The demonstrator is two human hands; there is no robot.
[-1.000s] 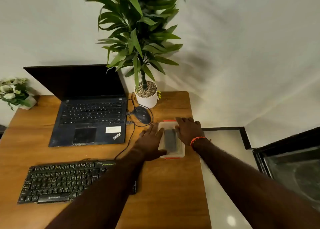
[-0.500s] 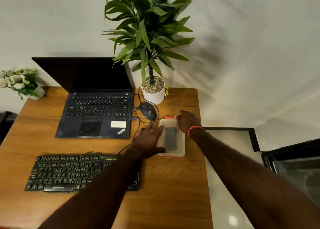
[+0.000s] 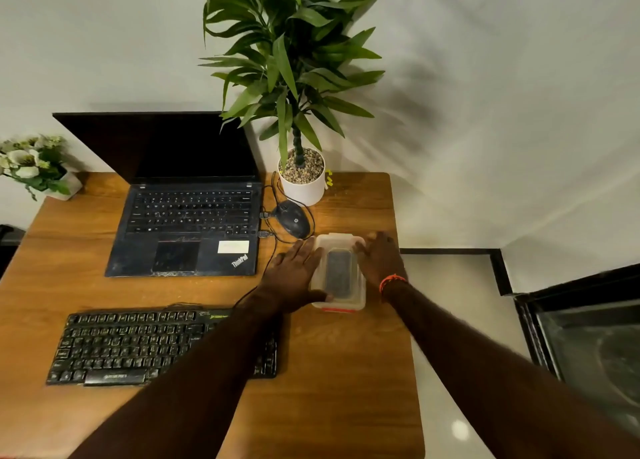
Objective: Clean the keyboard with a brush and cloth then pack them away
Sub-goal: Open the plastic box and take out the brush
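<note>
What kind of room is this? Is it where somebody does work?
Probably a home office or study corner. A wooden desk against the wall holds an open laptop, a separate keyboard and a mouse, with a potted plant beside them.

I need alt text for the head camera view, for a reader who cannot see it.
Both hands, the left hand and the right hand, rest flat on the sides of a lidded clear plastic box on a wooden desk. A black keyboard, an open laptop, a mouse and a potted plant lie around it.
</note>
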